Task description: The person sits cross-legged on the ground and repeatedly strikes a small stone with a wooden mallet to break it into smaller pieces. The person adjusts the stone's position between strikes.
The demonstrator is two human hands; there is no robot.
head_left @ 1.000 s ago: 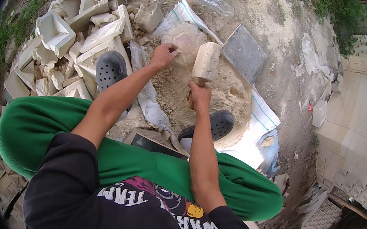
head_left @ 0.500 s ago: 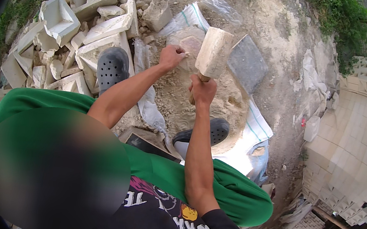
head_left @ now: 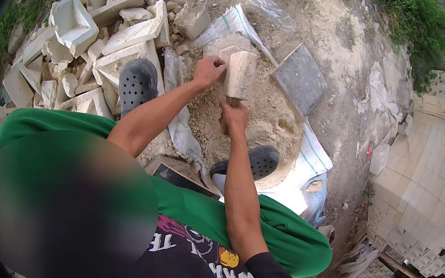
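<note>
My right hand [head_left: 234,114] grips the handle of a pale, dusty mallet [head_left: 240,74], its blocky head raised just above a lump of pale stone [head_left: 223,47]. My left hand [head_left: 207,71] holds that lump on top of a mound of sandy rubble [head_left: 258,118], right beside the mallet head. My green trousers and two dark clogs [head_left: 138,81] frame the mound, one foot on each side.
Broken pale hollow blocks [head_left: 89,28] are heaped to the left. A dark square tile [head_left: 300,76] lies right of the mound on a white woven sack [head_left: 310,150]. Stacks of pale paving bricks [head_left: 428,181] stand at the right. Weeds grow at top right.
The mallet head has stayed raised over the stone while the view shifted. My left hand has kept its hold on the lump, and both hands sit slightly lower in view.
</note>
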